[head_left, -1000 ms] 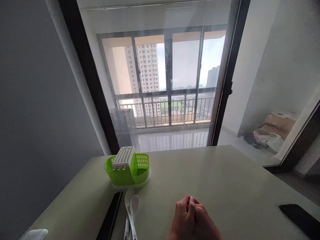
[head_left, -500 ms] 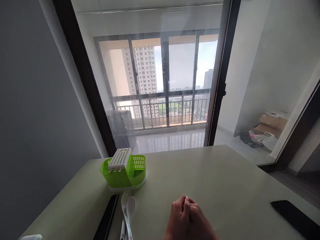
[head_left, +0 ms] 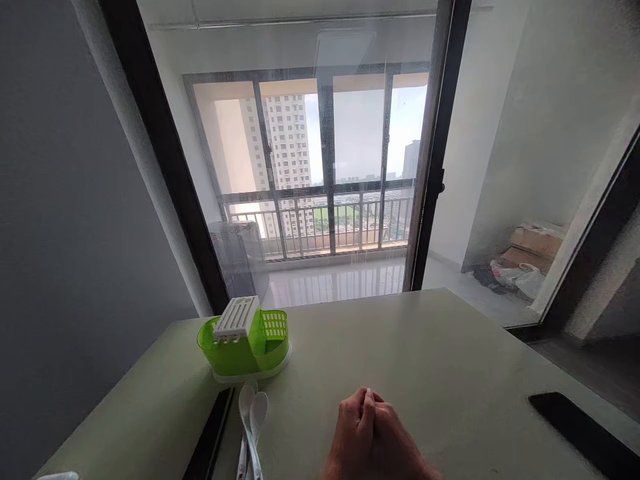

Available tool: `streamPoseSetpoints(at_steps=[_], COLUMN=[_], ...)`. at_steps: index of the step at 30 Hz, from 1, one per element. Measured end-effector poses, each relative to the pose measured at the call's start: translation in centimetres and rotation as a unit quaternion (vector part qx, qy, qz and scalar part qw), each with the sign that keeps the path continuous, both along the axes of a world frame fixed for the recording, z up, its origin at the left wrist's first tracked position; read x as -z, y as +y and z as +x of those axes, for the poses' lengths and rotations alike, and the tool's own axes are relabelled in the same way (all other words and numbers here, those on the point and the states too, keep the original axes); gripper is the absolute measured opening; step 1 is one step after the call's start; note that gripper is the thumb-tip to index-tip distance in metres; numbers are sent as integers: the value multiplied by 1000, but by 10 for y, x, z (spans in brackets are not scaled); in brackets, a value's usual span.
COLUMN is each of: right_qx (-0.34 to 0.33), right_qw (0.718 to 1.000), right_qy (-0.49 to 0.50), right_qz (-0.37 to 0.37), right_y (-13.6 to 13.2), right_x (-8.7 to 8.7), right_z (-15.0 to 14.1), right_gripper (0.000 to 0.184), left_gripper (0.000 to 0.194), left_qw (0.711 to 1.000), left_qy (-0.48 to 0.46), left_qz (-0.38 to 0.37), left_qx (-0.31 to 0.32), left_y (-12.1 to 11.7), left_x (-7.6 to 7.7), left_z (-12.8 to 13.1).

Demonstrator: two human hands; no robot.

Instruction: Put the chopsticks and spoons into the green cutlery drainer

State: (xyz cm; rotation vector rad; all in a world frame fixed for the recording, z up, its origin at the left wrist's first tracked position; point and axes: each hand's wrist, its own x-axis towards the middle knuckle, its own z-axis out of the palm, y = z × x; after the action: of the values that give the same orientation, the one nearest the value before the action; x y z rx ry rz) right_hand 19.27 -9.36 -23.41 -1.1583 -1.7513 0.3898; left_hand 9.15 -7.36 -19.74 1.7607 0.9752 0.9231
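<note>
Head view places the white spoons [head_left: 259, 410] on the table [head_left: 450, 360] to the left of your hands and apart from them, handles toward you, two of them crossing and the edge of another bowl showing behind. Your left hand [head_left: 346, 437] and right hand [head_left: 393, 437] are clasped together above the near part of the table, fingers curled in against each other; neither appears to grip anything, though the space between your palms is hidden. Just left of the spoons lies a bundle of black chopsticks [head_left: 210, 433], and beyond both stands the lime-green cutlery caddy [head_left: 235, 360], its white slotted top in place. Well off to your right is a flat black object [head_left: 583, 427], too plain to identify. At the lower left, only the rim of something white [head_left: 59, 476] shows.

Little has just changed: your hands have stayed folded, so nothing on the table has been taken up across these frames. Compared with the earliest frame, everything sits farther left in view, which suggests your head turned slightly right; the white rim is more cut off, while the black object shows more fully.
</note>
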Motion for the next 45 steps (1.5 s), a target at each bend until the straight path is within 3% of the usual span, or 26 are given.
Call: streamPoseSetpoints(at_steps=[45], right_qx=[3], right_qw=[1000], right_qy=[6], right_qz=[-10], right_y=[2], right_x=[5], right_z=[3], right_gripper=[33], left_gripper=[52], left_qw=[1000], left_qy=[9], left_qz=[25], left_qx=[4], left_y=[4], left_x=[6], left_z=[2])
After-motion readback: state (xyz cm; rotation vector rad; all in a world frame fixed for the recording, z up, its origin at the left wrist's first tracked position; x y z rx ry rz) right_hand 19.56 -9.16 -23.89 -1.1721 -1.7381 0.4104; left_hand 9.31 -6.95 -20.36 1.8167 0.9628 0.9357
